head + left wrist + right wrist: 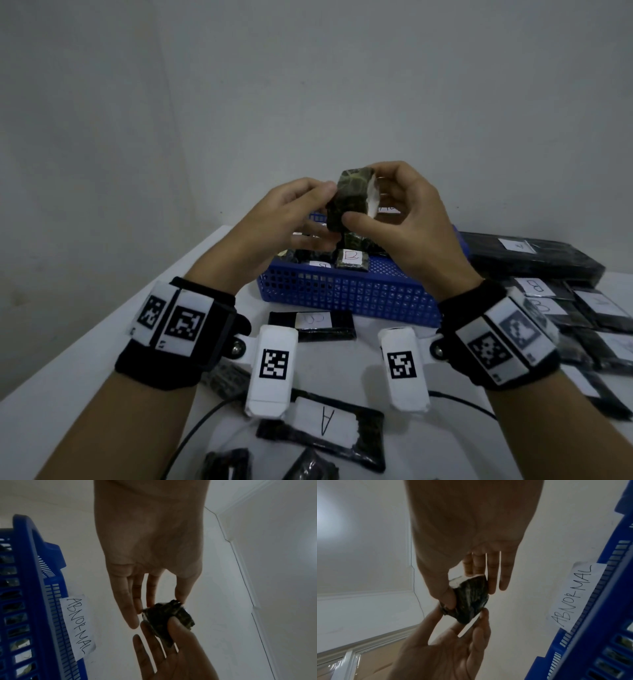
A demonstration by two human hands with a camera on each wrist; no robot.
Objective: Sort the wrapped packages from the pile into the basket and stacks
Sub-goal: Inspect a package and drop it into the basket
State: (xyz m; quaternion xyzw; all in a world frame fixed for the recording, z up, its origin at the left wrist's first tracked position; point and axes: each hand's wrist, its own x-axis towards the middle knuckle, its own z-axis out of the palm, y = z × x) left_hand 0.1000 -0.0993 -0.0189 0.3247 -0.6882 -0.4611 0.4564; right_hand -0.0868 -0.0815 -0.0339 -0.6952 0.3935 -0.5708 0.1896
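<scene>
Both wrists, strapped with black bands carrying coded tags, sit nearest the head camera, and just past them the left hand (277, 219) and right hand (404, 219) meet, raised in the air, around one small wrapped package (349, 202). Each hand pinches it: the left thumb and fingertips press one side, while the right thumb sits low on the near face and the right fingers curl over the top, where a torn white strip shows at the edge. In the left wrist view the package (169, 620) hangs between the two sets of fingertips, clear of everything below.

It looks light and small, a dark glossy film wrinkled over something block-shaped. I judge the film slick and the torn edge weak, so the grip belongs on the broad flat faces, not the white strip.

Directly beneath the hands stands the blue basket (342, 294), its far wall bearing a paper label (77, 627) reading ABNORMAL, with a few wrapped pieces already inside. Given the tear, this package probably belongs there.

Toward the person from the hands, on the white counter (102, 325), lie flat dark packages with lettered labels, one marked A (323, 425). Right of the right hand, more labelled packages (589, 322) overlap in a pile.
</scene>
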